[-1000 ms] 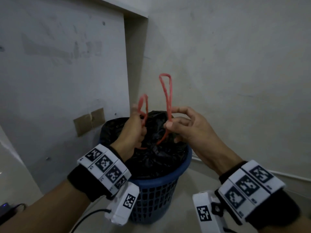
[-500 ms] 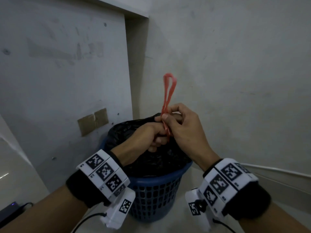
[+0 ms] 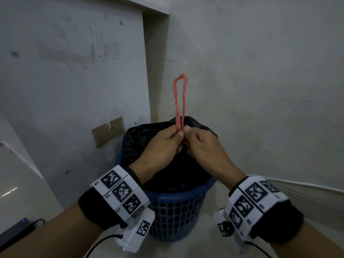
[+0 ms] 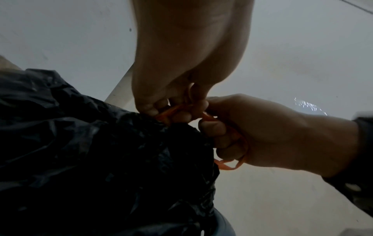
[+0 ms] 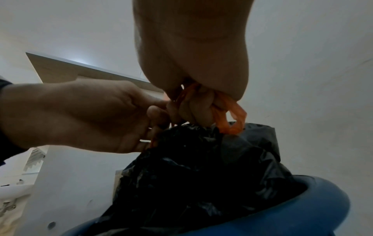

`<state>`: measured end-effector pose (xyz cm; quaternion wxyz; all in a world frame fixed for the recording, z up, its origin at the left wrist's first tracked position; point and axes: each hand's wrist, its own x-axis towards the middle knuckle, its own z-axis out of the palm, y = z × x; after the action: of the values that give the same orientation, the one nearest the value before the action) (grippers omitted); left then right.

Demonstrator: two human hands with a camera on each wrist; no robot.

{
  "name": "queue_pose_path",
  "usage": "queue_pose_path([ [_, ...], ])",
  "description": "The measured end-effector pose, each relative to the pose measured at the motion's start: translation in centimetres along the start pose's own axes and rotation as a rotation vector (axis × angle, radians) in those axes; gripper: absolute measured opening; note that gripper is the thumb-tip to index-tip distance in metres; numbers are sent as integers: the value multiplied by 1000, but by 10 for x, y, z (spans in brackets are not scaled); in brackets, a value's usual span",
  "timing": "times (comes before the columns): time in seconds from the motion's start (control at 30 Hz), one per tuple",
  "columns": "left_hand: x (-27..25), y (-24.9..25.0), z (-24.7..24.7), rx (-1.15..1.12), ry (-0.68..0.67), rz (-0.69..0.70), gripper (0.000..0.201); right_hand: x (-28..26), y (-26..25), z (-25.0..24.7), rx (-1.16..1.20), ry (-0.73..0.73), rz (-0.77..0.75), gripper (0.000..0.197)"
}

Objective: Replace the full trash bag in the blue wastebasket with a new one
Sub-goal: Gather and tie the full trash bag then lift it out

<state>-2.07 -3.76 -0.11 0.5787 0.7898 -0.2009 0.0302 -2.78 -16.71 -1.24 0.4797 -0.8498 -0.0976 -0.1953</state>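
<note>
A blue mesh wastebasket (image 3: 175,211) stands on the floor in a wall corner, holding a full black trash bag (image 3: 141,140) gathered at its top. A red drawstring (image 3: 180,101) rises as one tall loop above the bag. My left hand (image 3: 163,140) and right hand (image 3: 197,140) meet over the bag's mouth, both pinching the drawstring at the loop's base. In the left wrist view the drawstring (image 4: 232,137) winds around the right hand's curled fingers (image 4: 220,142). The right wrist view shows a second short loop of drawstring (image 5: 232,118) hanging by the bag (image 5: 201,175) and the basket's rim (image 5: 315,212).
Grey walls close in behind and to the right of the basket. Two brown tape patches (image 3: 108,131) stick to the left wall. A dark device with a cable (image 3: 16,229) lies on the floor at lower left. A white cable (image 3: 307,187) runs along the right wall's base.
A second ago my hands were apart, each holding its own red loop. They have come together over the bag, and only one tall loop now stands above them.
</note>
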Motion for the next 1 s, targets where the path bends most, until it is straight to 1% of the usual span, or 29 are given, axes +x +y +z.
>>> queue_pose_path([
  [0.07,1,-2,-2,26,41,31,26,-1,-1,-1,38,-66,23,45],
  [0.17,2,-7,-4,13,78,70,22,-2,-3,-3,155,-137,67,44],
  [0.27,2,-8,-6,-20,84,86,21,-4,-7,-12,252,-190,91,31],
  [0.33,3,-7,-8,-74,78,73,18,-6,-4,-15,290,-217,106,23],
  [0.37,4,-7,-10,-78,72,70,22,-6,-4,-16,305,-231,107,22],
  [0.43,6,-8,-13,-31,64,71,30,-8,-2,-13,305,-229,100,21],
  [0.47,6,-9,-13,-5,67,72,30,-8,-1,-12,286,-225,107,21],
  [0.53,4,-8,-12,6,93,70,23,-7,-1,-10,286,-198,154,20],
  [0.6,2,-9,-11,12,133,93,13,-6,-4,-9,320,-130,239,22],
  [0.63,1,-11,-10,53,139,125,14,-6,-4,-9,340,-83,287,24],
  [0.7,0,-18,-12,243,123,211,20,-4,-4,-8,390,8,362,26],
  [0.77,-1,-24,-13,429,130,299,12,-5,-5,-7,431,60,412,27],
  [0.8,-2,-26,-14,489,143,333,7,-6,-5,-7,447,67,424,27],
  [0.9,-2,-28,-12,637,198,432,23,-7,-6,-8,504,68,433,31],
  [1.0,-2,-30,-10,774,265,525,28,-4,-8,-8,513,41,475,26],
])
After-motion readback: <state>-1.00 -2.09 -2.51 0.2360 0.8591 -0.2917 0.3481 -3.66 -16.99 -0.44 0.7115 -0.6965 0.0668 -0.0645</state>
